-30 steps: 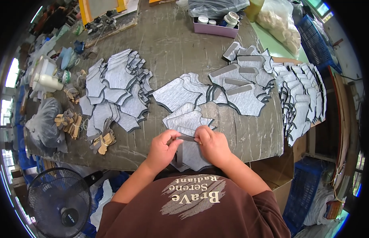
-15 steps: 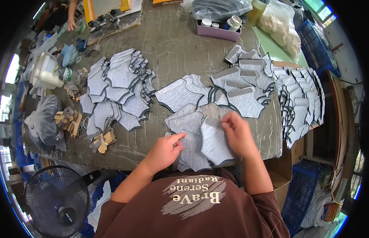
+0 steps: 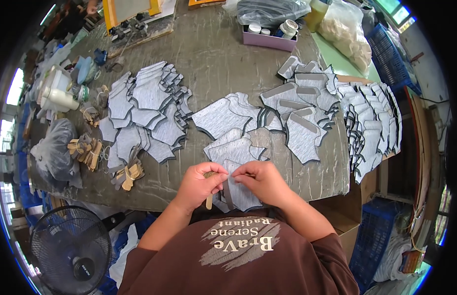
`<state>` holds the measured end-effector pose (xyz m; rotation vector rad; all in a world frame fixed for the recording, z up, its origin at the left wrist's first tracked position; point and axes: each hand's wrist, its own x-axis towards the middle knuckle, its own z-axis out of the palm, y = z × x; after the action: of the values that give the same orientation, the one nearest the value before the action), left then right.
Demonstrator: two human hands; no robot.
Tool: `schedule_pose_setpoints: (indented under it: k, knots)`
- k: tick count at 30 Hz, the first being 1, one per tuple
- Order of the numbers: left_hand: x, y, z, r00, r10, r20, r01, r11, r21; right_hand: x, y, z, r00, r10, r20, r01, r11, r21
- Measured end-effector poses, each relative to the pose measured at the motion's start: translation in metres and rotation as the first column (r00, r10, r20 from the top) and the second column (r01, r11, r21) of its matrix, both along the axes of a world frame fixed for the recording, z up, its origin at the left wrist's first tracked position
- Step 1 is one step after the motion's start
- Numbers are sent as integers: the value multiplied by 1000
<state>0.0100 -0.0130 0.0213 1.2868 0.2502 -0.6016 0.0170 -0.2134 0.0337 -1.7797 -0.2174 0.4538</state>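
Observation:
Grey cut fabric pieces with dark edges lie in front of me, the nearest stack (image 3: 245, 192) at the table's front edge. My left hand (image 3: 203, 184) is closed over this stack's left side, holding narrow strips; a tan strip (image 3: 209, 201) sticks out below the palm. A dark grey strip (image 3: 228, 193) lies along the piece by its fingertips. My right hand (image 3: 262, 181) meets it from the right, thumb and fingers pinched together at the piece; what is between them is hidden. To the right, a piece bearing a grey strip (image 3: 303, 137) lies on overlapping pieces.
A large pile of grey pieces (image 3: 150, 108) lies to the left, beside bundled tan strips (image 3: 88, 150). Further pieces (image 3: 373, 123) hang at the right edge. A purple box of jars (image 3: 270, 40) stands at the back; a black fan (image 3: 71, 248) is at lower left.
My right hand has let go of a piece, which now lies on the right-hand group, and has come left to my left hand. My left hand has turned inward; its strips now show.

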Motion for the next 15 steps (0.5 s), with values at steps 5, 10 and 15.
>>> schedule_pose_setpoints:
  k: [5,10,15]
  knots:
    - [8,0,9,983,-109,149,109,994,3,-2,10,-7,944,45,-326,29,975,219]
    - [10,0,8,977,-153,150,158,987,-19,-1,6,-10,902,84,-423,52,952,302]
    - [9,3,5,984,-155,87,163,983,-85,1,7,3,853,94,-513,66,956,286]
